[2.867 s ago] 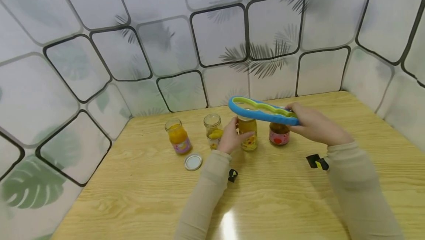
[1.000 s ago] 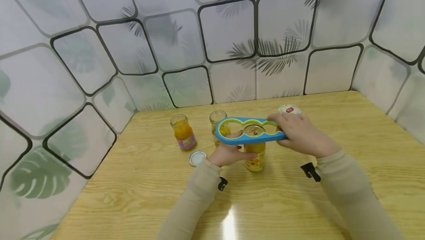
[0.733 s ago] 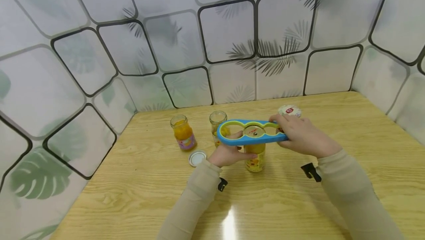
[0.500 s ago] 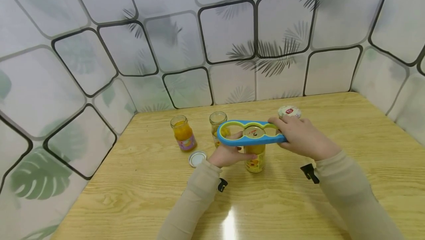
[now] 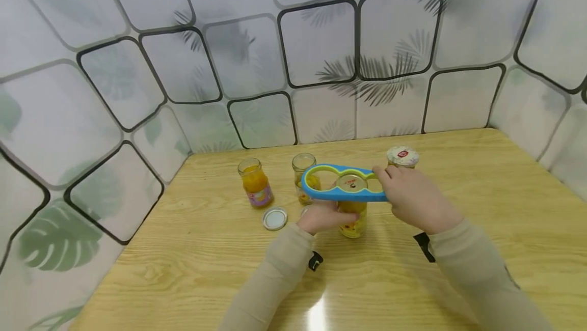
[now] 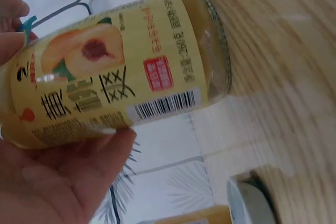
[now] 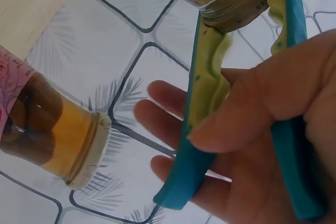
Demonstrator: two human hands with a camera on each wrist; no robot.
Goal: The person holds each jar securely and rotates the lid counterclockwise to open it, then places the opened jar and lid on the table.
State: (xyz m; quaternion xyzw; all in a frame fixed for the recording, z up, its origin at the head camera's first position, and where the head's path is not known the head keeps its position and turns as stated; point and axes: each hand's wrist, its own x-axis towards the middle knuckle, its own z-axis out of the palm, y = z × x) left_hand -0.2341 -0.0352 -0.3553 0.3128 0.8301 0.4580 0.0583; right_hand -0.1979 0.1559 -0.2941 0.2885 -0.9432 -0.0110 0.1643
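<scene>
My left hand [image 5: 322, 217] grips a yellow-labelled jar of peaches [image 6: 121, 66], which stands upright on the table; its thumb lies across the front of the label. Over the jar's metal lid [image 5: 351, 183] sits a blue and green multi-size jar opener [image 5: 339, 195], with the lid inside its middle opening. Holding the opener's handle end is my right hand [image 5: 419, 199]. The right wrist view shows the opener's two arms [image 7: 207, 72] on either side of the lid, with my right fingers and thumb around them.
Left on the wooden table [image 5: 192, 270] stand an open jar of orange fruit [image 5: 257, 186] and an open jar of yellow fruit [image 5: 303, 167]. A loose lid [image 5: 275, 218] lies before them. A pink-labelled jar [image 7: 68, 135] with its lid on stands behind my right hand. Patterned walls [image 5: 316, 46] enclose the back.
Since the earliest frame, the peach jar has come nearer and the opener has been lowered over its lid. Over the last half second my right hand has swung slightly toward me.
</scene>
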